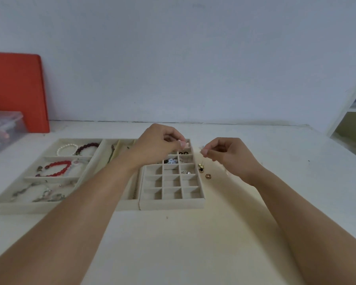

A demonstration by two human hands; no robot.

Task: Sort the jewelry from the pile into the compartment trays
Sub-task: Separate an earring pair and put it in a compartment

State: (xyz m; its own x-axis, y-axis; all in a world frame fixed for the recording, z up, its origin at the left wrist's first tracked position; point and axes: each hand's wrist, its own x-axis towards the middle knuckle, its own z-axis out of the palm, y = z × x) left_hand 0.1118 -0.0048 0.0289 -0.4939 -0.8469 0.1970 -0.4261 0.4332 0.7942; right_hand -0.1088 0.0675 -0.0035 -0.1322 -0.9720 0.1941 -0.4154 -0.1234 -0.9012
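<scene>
Two loose gold pieces (203, 170) lie on the tabletop (193, 243) just below my right hand (226, 154), whose fingers pinch something tiny; my left hand (158, 145), fingers curled, hovers over the small-compartment tray (173, 200).

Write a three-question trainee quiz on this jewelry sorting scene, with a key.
1. True or false: the red bead bracelet lies in the small-grid tray.
2. Where are the loose gold pieces? A) on the table right of the grid tray B) in the orange board
3. Fill in: the right hand pinches a small pale ____.

Key: 1 false; 2 A; 3 piece, too small to identify.
</scene>
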